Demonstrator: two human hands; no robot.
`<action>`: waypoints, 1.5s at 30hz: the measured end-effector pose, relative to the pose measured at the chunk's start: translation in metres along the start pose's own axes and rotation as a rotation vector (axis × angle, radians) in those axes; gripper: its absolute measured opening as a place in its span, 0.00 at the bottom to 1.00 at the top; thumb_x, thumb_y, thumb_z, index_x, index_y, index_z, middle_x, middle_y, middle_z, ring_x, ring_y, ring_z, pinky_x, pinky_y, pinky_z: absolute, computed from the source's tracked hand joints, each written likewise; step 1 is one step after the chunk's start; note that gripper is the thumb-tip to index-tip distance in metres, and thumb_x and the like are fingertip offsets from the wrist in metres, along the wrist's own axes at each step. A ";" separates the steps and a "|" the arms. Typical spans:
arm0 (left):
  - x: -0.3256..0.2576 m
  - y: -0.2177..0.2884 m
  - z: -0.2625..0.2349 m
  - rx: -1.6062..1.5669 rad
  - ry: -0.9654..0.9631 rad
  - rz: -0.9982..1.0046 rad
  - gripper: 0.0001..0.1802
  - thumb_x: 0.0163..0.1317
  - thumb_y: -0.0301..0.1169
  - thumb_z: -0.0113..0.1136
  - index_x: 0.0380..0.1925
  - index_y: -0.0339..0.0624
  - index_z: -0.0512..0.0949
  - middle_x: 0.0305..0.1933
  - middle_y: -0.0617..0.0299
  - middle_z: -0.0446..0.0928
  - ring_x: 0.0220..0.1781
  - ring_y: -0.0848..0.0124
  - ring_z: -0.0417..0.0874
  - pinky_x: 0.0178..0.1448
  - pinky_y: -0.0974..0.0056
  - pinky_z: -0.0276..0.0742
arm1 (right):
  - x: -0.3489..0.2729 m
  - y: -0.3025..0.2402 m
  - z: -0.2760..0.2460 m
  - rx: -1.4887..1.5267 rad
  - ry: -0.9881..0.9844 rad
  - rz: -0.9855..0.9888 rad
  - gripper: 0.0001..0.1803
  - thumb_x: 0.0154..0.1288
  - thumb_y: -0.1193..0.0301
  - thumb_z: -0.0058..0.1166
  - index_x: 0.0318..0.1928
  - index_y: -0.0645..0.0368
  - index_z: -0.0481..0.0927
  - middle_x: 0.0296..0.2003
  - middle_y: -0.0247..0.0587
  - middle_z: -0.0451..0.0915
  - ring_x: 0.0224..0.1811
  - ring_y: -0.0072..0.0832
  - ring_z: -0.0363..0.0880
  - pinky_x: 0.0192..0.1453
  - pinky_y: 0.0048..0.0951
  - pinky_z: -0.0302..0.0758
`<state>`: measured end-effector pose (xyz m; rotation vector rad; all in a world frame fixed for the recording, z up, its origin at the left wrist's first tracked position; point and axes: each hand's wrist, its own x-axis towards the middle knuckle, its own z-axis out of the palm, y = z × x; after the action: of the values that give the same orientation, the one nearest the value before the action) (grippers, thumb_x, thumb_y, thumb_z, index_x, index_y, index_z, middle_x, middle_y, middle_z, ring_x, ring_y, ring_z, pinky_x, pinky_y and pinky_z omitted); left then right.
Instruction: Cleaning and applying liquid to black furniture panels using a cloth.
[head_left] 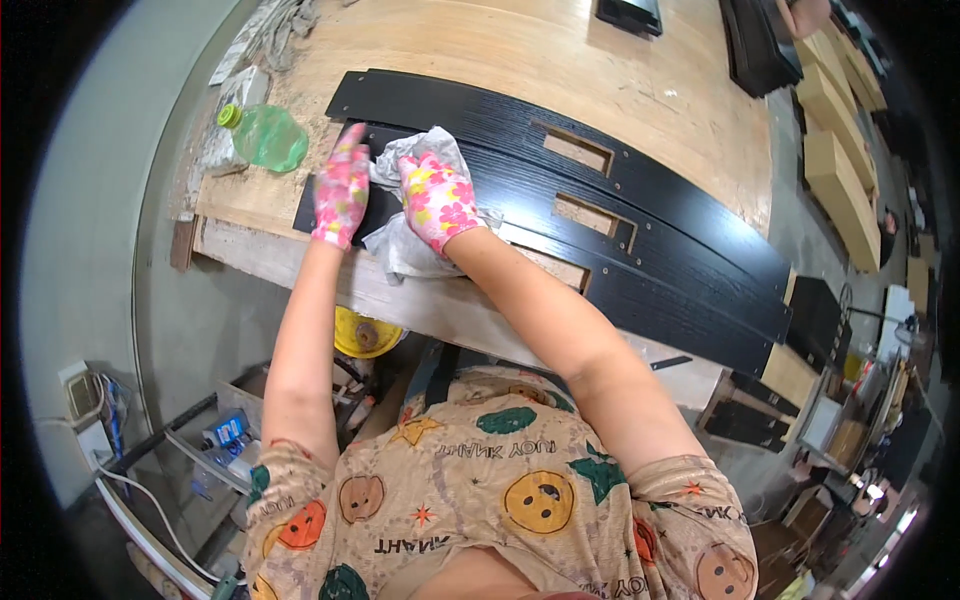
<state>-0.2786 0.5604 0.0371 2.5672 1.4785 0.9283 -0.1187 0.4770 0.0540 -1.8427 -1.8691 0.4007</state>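
Several black wood-grain boards (690,262) lie side by side on a wooden worktable, with rectangular cut-outs and small holes in them. My right hand (438,203), in a pink floral glove, presses a crumpled whitish rag (408,248) onto the boards near their left end; its fingers are closed on the cloth. My left hand (342,195), gloved alike, is at the boards' left end, its fingers stretched out and slightly blurred. Whether it touches the board under it, I cannot tell. A green-tinted plastic bottle (270,138) lies left of it.
More black pieces (760,50) are at the table's far right, near another person's hand (808,14). A dark object (630,14) sits at the far edge. Grey cloth (278,30) lies far left by the wall. Below the table's front edge is a yellow bucket (347,330).
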 end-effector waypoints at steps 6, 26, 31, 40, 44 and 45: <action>0.002 0.009 0.010 0.116 -0.138 0.069 0.22 0.68 0.41 0.49 0.59 0.44 0.73 0.61 0.53 0.73 0.65 0.59 0.71 0.67 0.57 0.65 | -0.119 0.072 -0.080 -0.121 0.267 0.400 0.16 0.70 0.69 0.38 0.52 0.57 0.76 0.45 0.55 0.77 0.49 0.49 0.76 0.55 0.43 0.73; 0.008 0.009 0.018 0.186 -0.085 0.178 0.19 0.65 0.38 0.53 0.54 0.45 0.77 0.60 0.58 0.74 0.65 0.61 0.71 0.70 0.53 0.58 | -0.132 0.159 -0.130 -0.425 0.394 0.903 0.18 0.63 0.68 0.49 0.52 0.60 0.76 0.47 0.53 0.80 0.52 0.46 0.76 0.57 0.39 0.71; 0.082 0.031 0.062 0.081 0.090 0.237 0.24 0.62 0.40 0.54 0.58 0.49 0.73 0.66 0.58 0.67 0.69 0.60 0.64 0.71 0.53 0.55 | 0.000 0.086 -0.027 -0.223 0.499 0.258 0.15 0.68 0.67 0.40 0.48 0.57 0.78 0.45 0.53 0.78 0.50 0.48 0.75 0.55 0.45 0.71; 0.080 0.029 0.074 0.132 -0.144 0.290 0.20 0.68 0.40 0.47 0.57 0.49 0.75 0.65 0.65 0.70 0.69 0.67 0.65 0.74 0.58 0.53 | -0.063 0.178 -0.122 -0.462 0.334 0.700 0.19 0.62 0.69 0.49 0.55 0.55 0.75 0.47 0.53 0.79 0.51 0.48 0.77 0.55 0.43 0.74; 0.079 0.035 0.075 0.114 -0.159 0.323 0.19 0.67 0.40 0.50 0.56 0.51 0.76 0.64 0.67 0.72 0.67 0.68 0.68 0.72 0.57 0.56 | -0.007 0.133 -0.150 -0.103 0.194 0.978 0.14 0.60 0.70 0.51 0.45 0.60 0.80 0.42 0.53 0.80 0.46 0.41 0.80 0.49 0.42 0.75; 0.081 0.041 0.076 0.078 -0.189 0.321 0.18 0.66 0.39 0.51 0.55 0.51 0.76 0.63 0.66 0.72 0.67 0.68 0.69 0.71 0.57 0.58 | 0.006 0.137 -0.112 -0.358 0.185 0.559 0.14 0.66 0.68 0.41 0.41 0.60 0.80 0.38 0.52 0.80 0.42 0.45 0.79 0.47 0.43 0.76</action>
<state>-0.1785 0.6215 0.0265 2.9106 1.0977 0.6366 0.0567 0.4754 0.0770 -2.5472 -1.3430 0.0665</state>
